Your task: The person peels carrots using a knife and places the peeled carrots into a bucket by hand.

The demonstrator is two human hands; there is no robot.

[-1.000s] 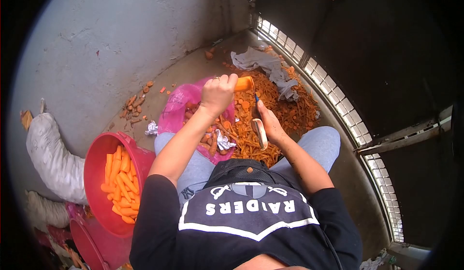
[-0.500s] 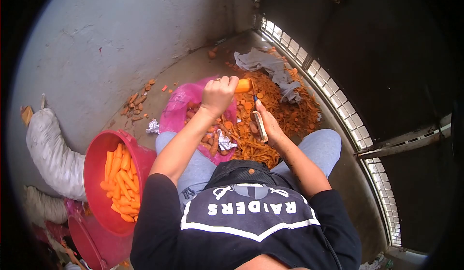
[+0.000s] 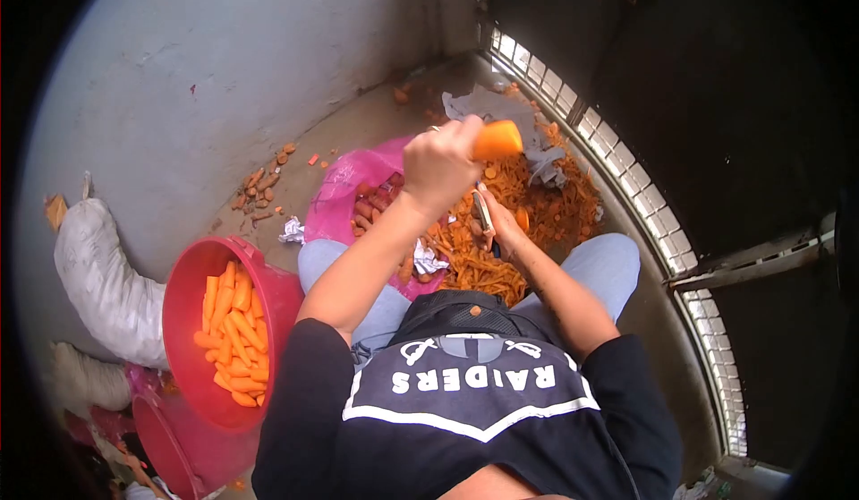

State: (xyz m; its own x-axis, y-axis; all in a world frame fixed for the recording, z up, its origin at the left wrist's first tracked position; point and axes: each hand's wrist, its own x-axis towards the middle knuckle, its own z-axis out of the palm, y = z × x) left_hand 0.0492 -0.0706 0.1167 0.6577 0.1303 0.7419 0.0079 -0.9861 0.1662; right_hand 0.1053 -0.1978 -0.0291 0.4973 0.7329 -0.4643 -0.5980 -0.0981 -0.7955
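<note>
My left hand (image 3: 441, 167) is closed around a thick peeled carrot (image 3: 498, 140), its cut end pointing right. Lower and to the right, my right hand (image 3: 507, 229) grips a narrow, pale hand tool (image 3: 483, 212) that looks like a peeler; a dark blue part shows below it, but its kind is unclear. The tool is apart from the carrot. An orange carrot slice (image 3: 523, 220) shows beside my right fingers. Beneath both hands lies a heap of carrot peelings (image 3: 483, 272). A pink plastic bag (image 3: 333, 197) with unpeeled carrots spreads under my left forearm.
A red bucket (image 3: 291, 307) of peeled carrots stands at my left, by another red bucket (image 3: 170, 437). A stuffed white sack (image 3: 103, 276) leans on the wall. Carrot ends (image 3: 259, 182) lie on the floor. A dark metal gate (image 3: 716, 124) borders the right side.
My left hand has lifted the carrot up and to the right, away from the tool. My right hand has lowered slightly and turned. The thin blade at the carrot's end no longer shows.
</note>
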